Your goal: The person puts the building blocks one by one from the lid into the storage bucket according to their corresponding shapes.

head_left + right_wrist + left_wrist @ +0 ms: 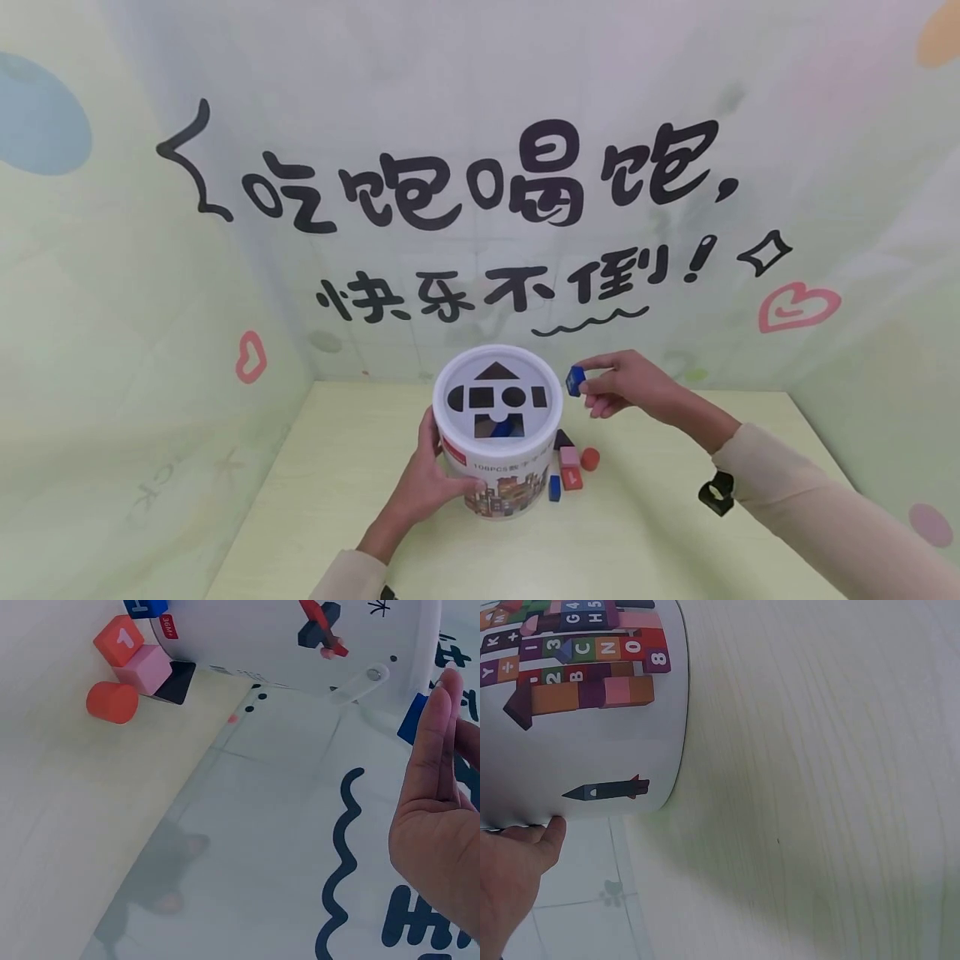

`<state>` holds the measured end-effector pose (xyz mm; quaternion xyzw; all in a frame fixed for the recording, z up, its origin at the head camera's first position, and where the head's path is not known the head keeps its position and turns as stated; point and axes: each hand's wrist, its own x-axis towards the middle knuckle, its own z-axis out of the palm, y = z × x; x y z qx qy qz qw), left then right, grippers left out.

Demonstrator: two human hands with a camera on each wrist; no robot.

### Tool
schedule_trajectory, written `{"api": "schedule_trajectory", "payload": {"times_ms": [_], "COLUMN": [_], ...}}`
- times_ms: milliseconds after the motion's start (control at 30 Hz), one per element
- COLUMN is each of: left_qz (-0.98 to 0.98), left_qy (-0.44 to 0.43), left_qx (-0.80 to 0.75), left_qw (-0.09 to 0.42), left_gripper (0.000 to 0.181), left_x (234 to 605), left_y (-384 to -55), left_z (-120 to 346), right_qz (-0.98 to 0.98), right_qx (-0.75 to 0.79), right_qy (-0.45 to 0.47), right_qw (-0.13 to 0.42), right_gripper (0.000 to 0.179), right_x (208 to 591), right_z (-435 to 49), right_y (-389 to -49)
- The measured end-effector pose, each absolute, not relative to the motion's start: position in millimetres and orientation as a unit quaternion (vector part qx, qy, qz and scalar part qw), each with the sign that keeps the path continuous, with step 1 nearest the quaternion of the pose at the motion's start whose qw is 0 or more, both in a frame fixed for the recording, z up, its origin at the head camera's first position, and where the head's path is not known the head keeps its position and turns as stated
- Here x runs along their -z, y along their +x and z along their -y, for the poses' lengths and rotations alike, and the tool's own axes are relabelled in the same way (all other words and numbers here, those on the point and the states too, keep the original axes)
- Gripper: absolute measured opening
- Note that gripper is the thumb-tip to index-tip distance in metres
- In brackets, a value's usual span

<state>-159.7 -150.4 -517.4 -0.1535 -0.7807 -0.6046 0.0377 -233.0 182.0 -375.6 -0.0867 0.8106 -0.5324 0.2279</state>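
A white bucket (491, 471) stands on the table, its white lid (454, 372) cut with several shaped holes. Through the hole nearest the person, something blue shows inside. My left hand (426, 486) grips the bucket's left side, thumb across the printed front and fingers partly hidden behind the wall. In the left wrist view, fingertips (553, 834) press at the bucket's surface. To the right of the lid, my right hand (628, 385) pinches a small blue block (575, 381) between thumb and fingers. The right wrist view shows that block (412, 718) mostly covered by the fingers.
Beside the bucket's right side lie a red cylinder (590, 458), a pink block (570, 456), a red block (572, 478), a blue block (555, 488) and a dark block (565, 439). A printed curtain (480, 75) encloses the table (360, 433).
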Motion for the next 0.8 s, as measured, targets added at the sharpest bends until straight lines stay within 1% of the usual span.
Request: {"api": "schedule_trajectory", "payload": {"times_ms": [200, 400, 667, 800], "left_qz": [0.778, 0.779, 0.778, 0.78], "left_qy": [-0.154, -0.151, -0.152, -0.148], "left_qx": [0.607, 0.607, 0.609, 0.608], "left_qw": [0.038, 0.036, 0.034, 0.028], "left_gripper": [0.128, 0.128, 0.125, 0.125], "left_x": [519, 519, 493, 489], "left_y": [-160, -160, -148, -146], "left_z": [151, 150, 145, 146], "right_qz": [-0.804, -0.795, -0.79, -0.786], "right_qx": [0.54, 0.548, 0.549, 0.548], "right_qy": [-0.097, -0.109, -0.122, -0.13], "right_qw": [0.23, 0.238, 0.246, 0.256], "right_gripper": [0.043, 0.046, 0.043, 0.044], "right_x": [365, 363, 362, 367], "right_z": [-181, -176, -161, -151], "right_y": [-232, -231, -230, -229]}}
